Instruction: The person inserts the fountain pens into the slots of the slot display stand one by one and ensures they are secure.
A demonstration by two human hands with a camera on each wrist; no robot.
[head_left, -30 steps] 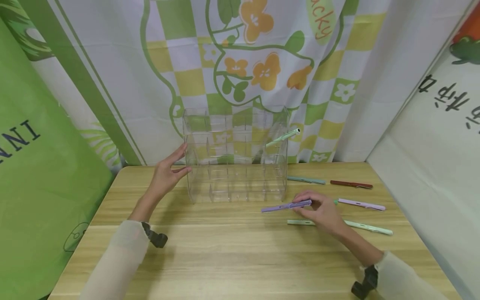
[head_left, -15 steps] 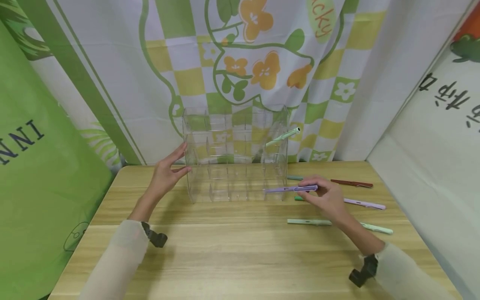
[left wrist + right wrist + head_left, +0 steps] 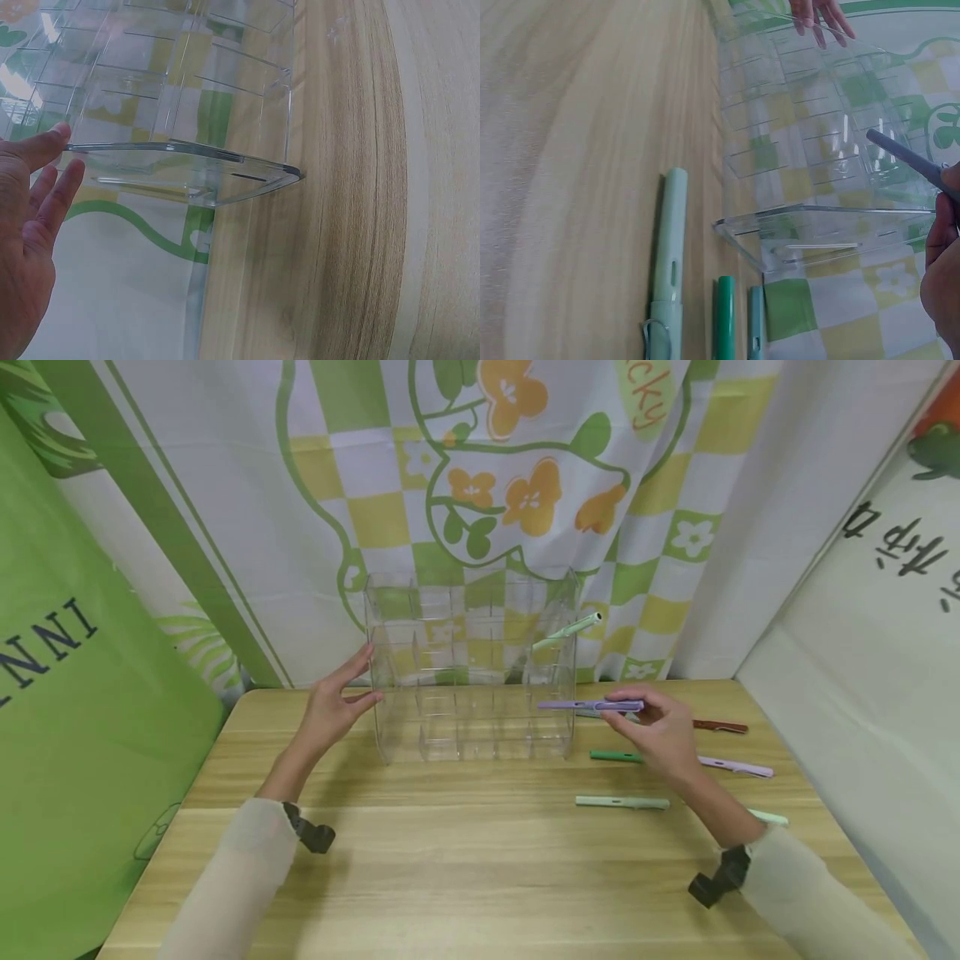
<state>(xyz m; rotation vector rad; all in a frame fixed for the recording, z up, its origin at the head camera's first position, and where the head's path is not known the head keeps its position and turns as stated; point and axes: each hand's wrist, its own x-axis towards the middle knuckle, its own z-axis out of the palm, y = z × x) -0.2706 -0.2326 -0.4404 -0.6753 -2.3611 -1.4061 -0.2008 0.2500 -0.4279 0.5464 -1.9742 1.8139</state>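
A clear plastic pen organizer [image 3: 474, 714] with stepped compartments stands at the back of the table. My left hand [image 3: 330, 710] holds its left side wall, the thumb at the front edge, as the left wrist view shows. My right hand [image 3: 660, 731] pinches a purple pen [image 3: 577, 705] near its capped end. That pen lies level, its free end overlapping the organizer's right compartments in the head view. In the right wrist view, the purple pen [image 3: 904, 156] points at the organizer's face. A light green pen [image 3: 567, 631] leans in an upper right compartment, cap end up.
On the wooden table [image 3: 465, 860] at right lie a mint pen [image 3: 622, 802], a green pen [image 3: 615, 756], a lilac pen [image 3: 735, 767], a dark red pen [image 3: 720, 726], a partly hidden teal pen [image 3: 757, 322] and another pale green pen [image 3: 768, 817]. A patterned curtain [image 3: 495, 543] hangs behind.
My right hand has raised the purple pen away from the table's front toward the organizer's right side, slightly rightward too. My left hand keeps its place on the organizer.
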